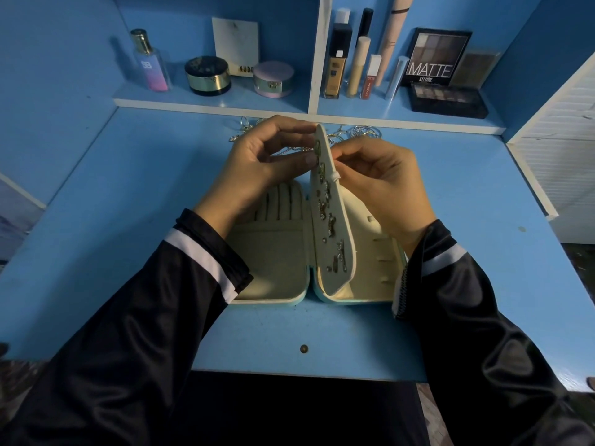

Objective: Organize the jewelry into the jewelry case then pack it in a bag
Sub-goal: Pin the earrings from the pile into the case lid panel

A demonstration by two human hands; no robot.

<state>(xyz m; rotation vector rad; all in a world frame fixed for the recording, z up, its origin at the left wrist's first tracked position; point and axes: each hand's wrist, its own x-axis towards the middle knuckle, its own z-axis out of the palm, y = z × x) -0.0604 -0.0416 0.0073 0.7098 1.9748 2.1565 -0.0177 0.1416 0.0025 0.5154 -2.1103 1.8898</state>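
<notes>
A cream jewelry case with a pale blue shell lies open on the blue desk. Its middle earring panel stands upright, studded with several earrings. My left hand pinches an earring against the panel's top left face. From the right side, my right hand pinches something small behind the panel's top. Ring rolls show in the left half. Loose silver jewelry lies on the desk beyond my hands, partly hidden.
A raised shelf runs along the back with a perfume bottle, two round compacts, several makeup tubes and eyeshadow palettes. A white slatted panel stands at the right. The desk's front edge is near my lap.
</notes>
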